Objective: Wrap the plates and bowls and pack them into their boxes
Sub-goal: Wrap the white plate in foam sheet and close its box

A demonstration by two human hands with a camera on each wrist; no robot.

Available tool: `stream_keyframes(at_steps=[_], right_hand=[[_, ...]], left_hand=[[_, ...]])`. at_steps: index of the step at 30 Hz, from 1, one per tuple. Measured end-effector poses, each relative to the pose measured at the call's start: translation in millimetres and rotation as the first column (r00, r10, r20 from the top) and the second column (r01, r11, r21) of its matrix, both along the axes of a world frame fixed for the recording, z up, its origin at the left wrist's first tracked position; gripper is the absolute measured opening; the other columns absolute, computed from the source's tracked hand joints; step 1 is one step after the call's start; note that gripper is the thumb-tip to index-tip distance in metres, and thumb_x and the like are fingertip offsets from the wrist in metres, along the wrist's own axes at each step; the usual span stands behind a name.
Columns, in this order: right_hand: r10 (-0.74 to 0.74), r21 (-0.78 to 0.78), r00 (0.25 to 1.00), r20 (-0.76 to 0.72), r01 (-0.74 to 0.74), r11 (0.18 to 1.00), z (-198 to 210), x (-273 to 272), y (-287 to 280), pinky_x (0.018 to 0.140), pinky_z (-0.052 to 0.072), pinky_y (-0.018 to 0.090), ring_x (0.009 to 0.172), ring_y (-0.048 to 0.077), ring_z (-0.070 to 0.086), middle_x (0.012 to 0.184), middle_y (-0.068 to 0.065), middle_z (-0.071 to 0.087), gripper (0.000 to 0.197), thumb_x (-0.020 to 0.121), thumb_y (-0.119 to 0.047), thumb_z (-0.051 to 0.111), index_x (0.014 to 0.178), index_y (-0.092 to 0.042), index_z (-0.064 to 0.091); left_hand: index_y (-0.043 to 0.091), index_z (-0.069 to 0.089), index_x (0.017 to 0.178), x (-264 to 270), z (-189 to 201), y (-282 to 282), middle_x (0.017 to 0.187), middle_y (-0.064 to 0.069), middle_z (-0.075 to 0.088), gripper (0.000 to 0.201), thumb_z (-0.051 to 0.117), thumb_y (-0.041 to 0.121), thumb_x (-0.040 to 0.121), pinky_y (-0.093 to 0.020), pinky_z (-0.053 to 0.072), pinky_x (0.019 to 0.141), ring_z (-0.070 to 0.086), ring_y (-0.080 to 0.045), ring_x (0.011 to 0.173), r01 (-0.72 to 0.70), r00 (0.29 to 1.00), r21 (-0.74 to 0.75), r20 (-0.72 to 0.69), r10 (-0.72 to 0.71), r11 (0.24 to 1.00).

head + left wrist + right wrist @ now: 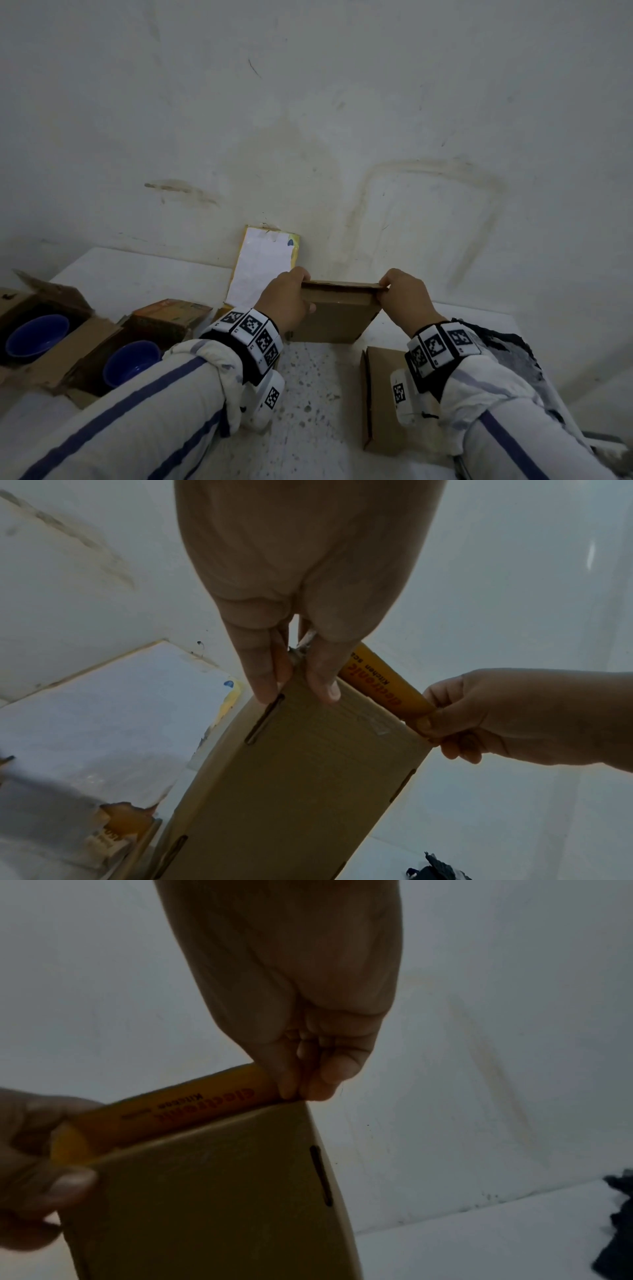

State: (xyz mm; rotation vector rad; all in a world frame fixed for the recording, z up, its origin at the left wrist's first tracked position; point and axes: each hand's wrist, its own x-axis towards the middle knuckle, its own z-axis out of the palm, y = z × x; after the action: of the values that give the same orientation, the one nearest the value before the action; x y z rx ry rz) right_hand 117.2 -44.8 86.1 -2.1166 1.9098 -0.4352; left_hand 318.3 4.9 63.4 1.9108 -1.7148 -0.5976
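Observation:
A flat brown cardboard box (334, 317) stands on edge on the white table, near the wall. My left hand (291, 298) pinches its upper left corner, and my right hand (399, 296) pinches its upper right corner. In the left wrist view the box (294, 791) shows an orange flap (383, 688) printed "electronic kitchen scale" along its top edge. The right wrist view shows the same box (212, 1199) and flap (178, 1110), with my right fingertips (304, 1091) at the corner. Two blue bowls (37, 335) (132, 363) sit in open boxes at the left.
Another flat cardboard box (380, 397) lies on the table under my right wrist. A white sheet on a yellow-edged box (262, 265) leans against the wall. A dark crumpled material (510, 349) lies at the right. The table's bare middle (318, 394) is speckled.

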Motion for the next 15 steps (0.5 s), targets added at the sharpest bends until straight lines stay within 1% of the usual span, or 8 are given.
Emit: stream_keyframes(at_steps=[2, 4, 7, 9, 10, 12, 14, 15], right_hand=[[0.016, -0.037, 0.998, -0.054, -0.018, 0.999, -3, -1, 2, 0.063, 0.04, 0.028, 0.073, 0.021, 0.049, 0.092, 0.011, 0.063, 0.02, 0.087, 0.0, 0.042, 0.099, -0.006, 0.057], [0.027, -0.081, 0.995, -0.093, -0.034, 0.996, -7, 0, 6, 0.061, 0.037, 0.027, 0.07, 0.02, 0.048, 0.087, 0.009, 0.059, 0.02, 0.087, 0.001, 0.039, 0.097, -0.006, 0.056], [0.029, -0.107, 0.994, -0.103, -0.04, 0.994, -11, 3, 6, 0.053, 0.031, 0.024, 0.068, 0.021, 0.047, 0.079, 0.005, 0.049, 0.017, 0.086, 0.003, 0.038, 0.092, -0.006, 0.051], [0.024, -0.096, 0.994, -0.11, -0.034, 0.995, -11, 4, 3, 0.049, 0.027, 0.023, 0.068, 0.023, 0.047, 0.074, 0.004, 0.046, 0.016, 0.084, 0.005, 0.038, 0.087, -0.007, 0.048], [0.017, -0.088, 0.994, -0.103, -0.027, 0.996, -10, 5, 1, 0.049, 0.028, 0.024, 0.069, 0.023, 0.047, 0.073, 0.004, 0.046, 0.017, 0.084, 0.005, 0.037, 0.088, -0.006, 0.049], [0.022, -0.066, 0.994, -0.104, -0.029, 0.997, -8, 5, -2, 0.055, 0.034, 0.026, 0.069, 0.023, 0.047, 0.077, 0.007, 0.053, 0.021, 0.085, 0.005, 0.037, 0.094, -0.004, 0.054], [0.065, -0.039, 0.984, -0.166, -0.073, 0.997, -6, 4, -4, 0.062, 0.037, 0.027, 0.072, 0.022, 0.047, 0.087, 0.011, 0.062, 0.025, 0.086, 0.003, 0.039, 0.101, -0.004, 0.058], [0.096, -0.025, 0.972, -0.213, -0.103, 0.994, -5, 3, -4, 0.064, 0.038, 0.026, 0.074, 0.022, 0.049, 0.094, 0.011, 0.064, 0.028, 0.086, 0.003, 0.04, 0.103, -0.005, 0.059]], left_hand=[[0.015, 0.048, 0.12, -1, 1, 0, 0.115, -0.007, 0.057, 0.047, 0.072, 0.02, 0.08, -0.027, 0.042, 0.082, 0.054, -0.023, 0.102, 0.004, 1.0, -0.002, -0.006, -0.004, 1.0], [0.015, 0.049, 0.12, -2, 2, 0, 0.115, -0.007, 0.057, 0.047, 0.072, 0.02, 0.08, -0.029, 0.043, 0.083, 0.055, -0.024, 0.103, 0.003, 1.0, -0.002, -0.009, -0.003, 1.0], [0.015, 0.049, 0.121, -3, 3, 1, 0.116, -0.007, 0.057, 0.047, 0.072, 0.02, 0.08, -0.028, 0.043, 0.083, 0.054, -0.024, 0.104, 0.003, 1.0, 0.001, -0.013, -0.003, 1.0], [0.016, 0.049, 0.119, -3, 2, 1, 0.116, -0.006, 0.057, 0.047, 0.072, 0.02, 0.079, -0.027, 0.042, 0.083, 0.054, -0.023, 0.104, 0.005, 1.0, 0.003, -0.011, -0.005, 1.0], [0.016, 0.05, 0.118, -3, 2, 1, 0.115, -0.006, 0.058, 0.046, 0.073, 0.02, 0.079, -0.027, 0.042, 0.083, 0.054, -0.023, 0.103, 0.003, 1.0, 0.003, -0.013, -0.003, 1.0], [0.016, 0.05, 0.117, -1, 1, 1, 0.114, -0.006, 0.058, 0.045, 0.073, 0.02, 0.079, -0.028, 0.043, 0.083, 0.055, -0.023, 0.102, -0.009, 1.0, 0.007, -0.025, 0.009, 1.0], [0.016, 0.05, 0.118, -1, 1, 2, 0.114, -0.006, 0.059, 0.045, 0.073, 0.02, 0.079, -0.028, 0.043, 0.084, 0.055, -0.022, 0.102, -0.017, 0.999, 0.01, -0.037, 0.018, 1.0], [0.016, 0.05, 0.118, 0, 2, 1, 0.114, -0.006, 0.059, 0.045, 0.073, 0.02, 0.08, -0.027, 0.043, 0.083, 0.055, -0.022, 0.102, -0.019, 0.999, 0.006, -0.036, 0.019, 1.0]])
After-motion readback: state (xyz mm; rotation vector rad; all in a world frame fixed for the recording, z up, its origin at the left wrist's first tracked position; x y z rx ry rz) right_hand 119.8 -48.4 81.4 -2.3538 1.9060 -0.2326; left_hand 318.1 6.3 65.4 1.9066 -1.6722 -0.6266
